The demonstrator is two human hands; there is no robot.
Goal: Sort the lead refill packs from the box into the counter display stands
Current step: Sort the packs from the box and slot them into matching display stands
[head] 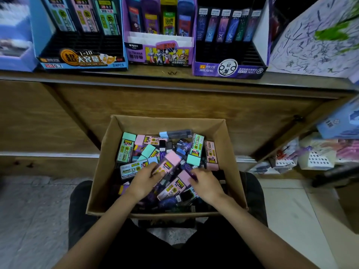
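- Person is sitting with a cardboard box (167, 124) resting on the lap, at 6 o'clock in the view; a wooden counter (136, 73) is running across at 12.
- Box is holding a loose heap of lead refill packs (196, 150), mint, pink, blue and dark purple, lying at all angles.
- Left hand (145, 181) is reaching into the heap at 7 o'clock of the box; its fingers are curling round the lower end of a pink pack (170, 161), which is pointing toward 1 o'clock.
- Right hand (207, 184) is reaching in at 5 o'clock of the box; its fingertips are bending down onto the top end of a second pink pack (174, 186). Cannot tell whether they are gripping or only touching.
- Three stands are sitting on the counter: blue stand (81, 59) at 11 o'clock, purple stand (161, 53) at 12, dark stand (229, 68) at 1. Each is showing upright packs in its back rows.
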